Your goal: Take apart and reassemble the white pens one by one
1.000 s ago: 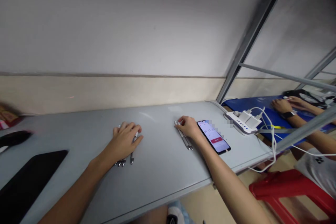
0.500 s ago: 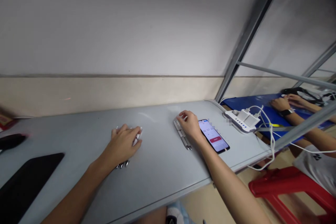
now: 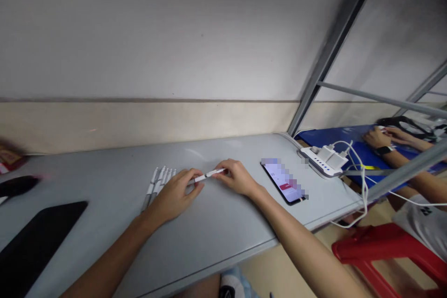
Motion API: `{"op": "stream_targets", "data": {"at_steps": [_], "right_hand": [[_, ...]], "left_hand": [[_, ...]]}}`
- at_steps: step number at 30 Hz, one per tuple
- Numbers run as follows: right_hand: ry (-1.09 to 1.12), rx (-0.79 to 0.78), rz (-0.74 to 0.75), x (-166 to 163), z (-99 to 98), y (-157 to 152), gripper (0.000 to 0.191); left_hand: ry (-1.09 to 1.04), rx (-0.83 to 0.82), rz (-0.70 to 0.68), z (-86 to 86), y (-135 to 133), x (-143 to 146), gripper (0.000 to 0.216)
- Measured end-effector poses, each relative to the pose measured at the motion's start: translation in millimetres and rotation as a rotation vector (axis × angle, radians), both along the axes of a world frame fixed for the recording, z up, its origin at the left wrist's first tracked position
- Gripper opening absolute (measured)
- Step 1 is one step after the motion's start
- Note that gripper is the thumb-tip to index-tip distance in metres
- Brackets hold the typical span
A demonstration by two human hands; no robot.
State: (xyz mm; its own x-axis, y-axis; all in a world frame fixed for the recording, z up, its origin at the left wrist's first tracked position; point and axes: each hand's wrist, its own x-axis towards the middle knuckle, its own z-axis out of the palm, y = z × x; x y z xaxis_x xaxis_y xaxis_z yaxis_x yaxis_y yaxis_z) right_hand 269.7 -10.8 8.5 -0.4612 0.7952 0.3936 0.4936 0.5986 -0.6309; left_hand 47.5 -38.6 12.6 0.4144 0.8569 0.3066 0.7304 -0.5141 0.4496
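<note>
A white pen (image 3: 208, 175) is stretched between my two hands above the desk, lying nearly level. My left hand (image 3: 176, 195) pinches its left end between thumb and fingers. At the other end, the closed fingertips of my right hand (image 3: 237, 178) grip the pen. A row of several white-and-grey pens (image 3: 152, 184) lies side by side on the desk just left of my left hand, which covers part of them.
On the grey desk (image 3: 216, 237), a phone (image 3: 283, 181) lies right of my right forearm, near a power strip (image 3: 320, 162) with white cables. A black flat object (image 3: 42, 242) is at left. Beyond a metal frame (image 3: 314, 86), another person's hands (image 3: 379, 138) work over a blue table.
My right hand has moved left, away from beside the phone; the pens there are gone from that spot. My left hand has shifted off the pen row, and both hands now hold a pen.
</note>
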Motion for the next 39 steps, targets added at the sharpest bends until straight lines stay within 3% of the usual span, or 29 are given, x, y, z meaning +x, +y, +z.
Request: {"op": "stream_targets", "data": {"at_steps": [3,7,18,21,25,27,29,33,37,39], "right_hand": [[0.116,-0.205,-0.041,4.1,1.6,2.5,0.032],[0.201,-0.452,0.065,6.8,2.4,3.9,0.048],[0.372,-0.762,0.145,1.8,1.8,0.1,0.053],[0.300,-0.648,0.157,1.7,5.1,-3.1,0.049],[0.156,-0.194,0.058,-1.2,9.6,-8.1,0.035],[0.159,-0.057,0.023,-2.7,9.7,-8.8,0.024],[0.193,-0.054,0.008,-3.5,7.5,-7.6,0.023],[0.143,-0.212,-0.026,-2.9,0.5,-3.0,0.028],[0.220,-0.134,-0.035,-1.7,-1.2,-2.0,0.018],[0.256,-0.177,-0.035,-1.3,-0.7,-2.4,0.031]], "left_hand": [[0.131,0.106,0.015,0.7,4.4,-5.5,0.028],[0.206,0.202,-0.004,1.9,7.1,-7.2,0.032],[0.308,0.276,0.029,4.4,4.7,-8.3,0.028],[0.316,0.283,0.042,0.1,6.3,-10.1,0.026],[0.205,0.204,0.059,-3.5,8.0,-11.0,0.024],[0.139,0.152,0.059,-4.1,9.4,-11.0,0.023],[0.104,0.136,0.060,-4.6,11.0,-10.8,0.023],[0.107,0.134,0.048,-5.1,11.2,-9.0,0.027],[0.118,0.106,0.016,-5.4,7.7,-6.4,0.031],[0.111,0.108,0.015,-5.9,6.9,-6.0,0.031]]}}
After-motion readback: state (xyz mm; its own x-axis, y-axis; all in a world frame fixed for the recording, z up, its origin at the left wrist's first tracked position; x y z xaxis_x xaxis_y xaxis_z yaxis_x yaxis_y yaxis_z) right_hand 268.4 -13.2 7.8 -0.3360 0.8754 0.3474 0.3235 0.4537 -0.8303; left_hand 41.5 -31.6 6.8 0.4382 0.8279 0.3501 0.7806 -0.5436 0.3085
